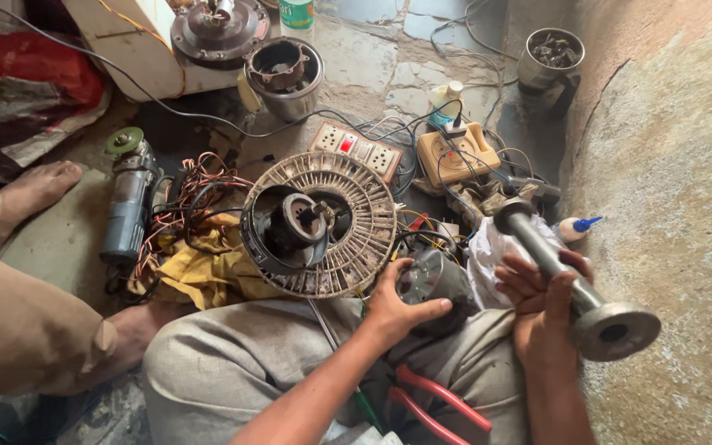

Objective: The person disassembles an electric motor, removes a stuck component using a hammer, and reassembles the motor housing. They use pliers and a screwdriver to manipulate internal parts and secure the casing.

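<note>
Now, right hand: closed around the shaft of a grey metal pipe tool, flanged end held nearest the camera, the other end aimed down at the work.
Left hand: curled around a small round motor part, thumb spread along its side, apparently so that it is kept steady on the lap.
Motor part: propped against the knee, shiny face turned up toward the pipe tool.
Red-handled pliers: left lying on the lap just below both hands, within easy reach.
Ribbed round fan housing: set on the floor just beyond the left hand, open side up, a rotor visible inside.
Yellow cloth: bunched under copper wire beside the housing.
Socket board: laid further out, cables trailing from it.
Steel pot: parked at the far edge.
Another person's foot: rested on the floor at the left.
</note>
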